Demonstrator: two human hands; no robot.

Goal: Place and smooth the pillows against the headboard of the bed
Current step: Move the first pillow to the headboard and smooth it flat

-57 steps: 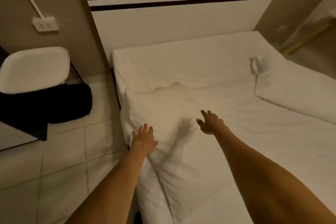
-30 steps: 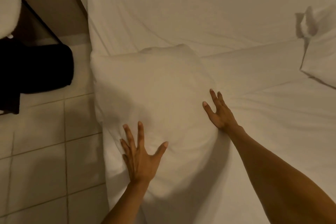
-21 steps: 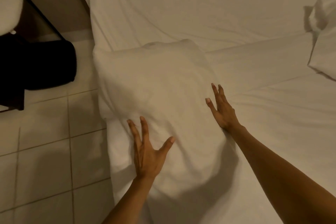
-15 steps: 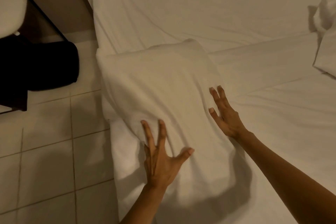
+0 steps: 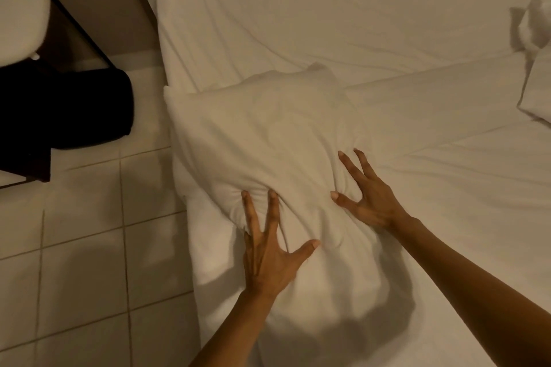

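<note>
I see a white pillow (image 5: 268,140) lying flat near the left edge of the bed (image 5: 372,18), its long axis running from me up toward the head of the bed, tilted a little left. My left hand (image 5: 268,256) and right hand (image 5: 369,199) press on its near end, fingers spread open, gripping nothing. A second pillow (image 5: 536,89) lies at far right.

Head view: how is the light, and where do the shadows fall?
Head view: dim, warm, yellowish light; the arms cast a dark shadow on the near end of the pillow and another on the tiled floor; wide-angle bending at the edges; the hands look sharp.
</note>
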